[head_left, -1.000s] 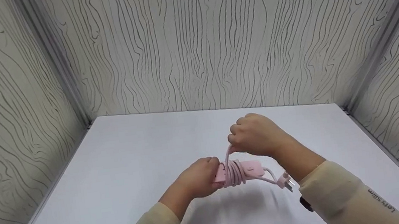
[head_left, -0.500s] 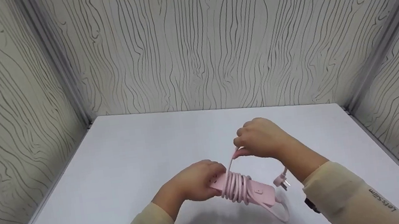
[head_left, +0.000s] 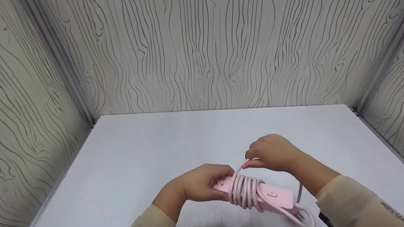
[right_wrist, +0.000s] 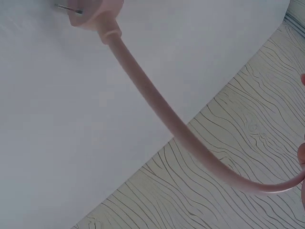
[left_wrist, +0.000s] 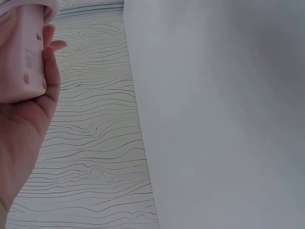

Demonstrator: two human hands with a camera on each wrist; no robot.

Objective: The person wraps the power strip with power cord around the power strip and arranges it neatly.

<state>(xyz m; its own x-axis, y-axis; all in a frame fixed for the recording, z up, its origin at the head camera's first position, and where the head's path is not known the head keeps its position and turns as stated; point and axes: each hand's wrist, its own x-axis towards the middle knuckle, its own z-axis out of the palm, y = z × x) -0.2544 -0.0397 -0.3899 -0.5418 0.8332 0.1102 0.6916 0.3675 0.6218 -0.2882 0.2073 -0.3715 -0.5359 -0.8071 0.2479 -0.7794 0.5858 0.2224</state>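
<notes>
A pink power strip (head_left: 279, 195) is held above the table, tilted with its right end lower and nearer. Its pink cord (head_left: 246, 191) is wound in several turns around the middle. My left hand (head_left: 204, 182) grips the socket end; in the left wrist view its fingers (left_wrist: 51, 71) curl along the strip's side. Up and to the right, my right hand (head_left: 274, 152) pinches the cord's free length between thumb and fingers. In the right wrist view that length runs to the plug (right_wrist: 93, 12) with a metal prong showing. In the head view the plug is mostly hidden behind the strip.
A white table (head_left: 144, 147) lies below both hands. Wood-grain patterned walls (head_left: 193, 45) enclose it at the back and both sides, with grey metal posts (head_left: 60, 61) at the corners. A cord loop (head_left: 308, 224) hangs from the strip's right end.
The strip has tilted, its right end dropping toward me. My right hand has moved down and slightly right, drawing the cord over the strip. The plug has swung behind the strip.
</notes>
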